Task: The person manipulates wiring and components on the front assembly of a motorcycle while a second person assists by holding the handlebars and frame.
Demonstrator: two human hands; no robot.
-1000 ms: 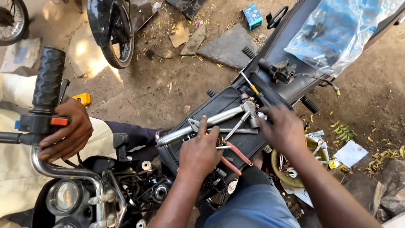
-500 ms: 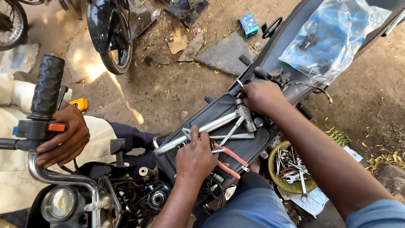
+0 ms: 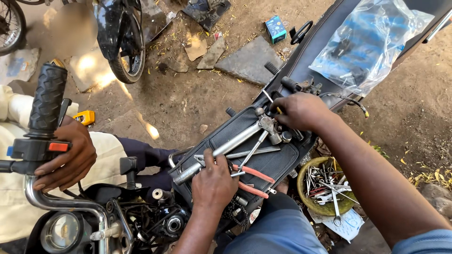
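I am looking down at a black motorcycle seat [image 3: 263, 162] lying across the bike, with tools spread over it. My left hand [image 3: 214, 181] is resting palm-down on the near end of the seat, fingers curled over the end of a long chrome tool [image 3: 221, 149] and a flat wrench [image 3: 254, 152]; how firmly it is gripping I cannot tell. Just beside that hand, red-handled pliers [image 3: 254, 181] are lying on the seat. My right hand [image 3: 301, 111] is closing around the head of the chrome tool at the far end of the seat, with a thin yellow-handled tool [image 3: 274, 104] poking out between the fingers. Another person's hand [image 3: 66, 155] is gripping the handlebar [image 3: 47, 101] at the left, near its red switch. A round bowl [image 3: 325, 186] full of wrenches is sitting on the ground to the right of the seat, near my knee, and a clear plastic bag [image 3: 369, 42] is lying on a second seat beyond my right hand.
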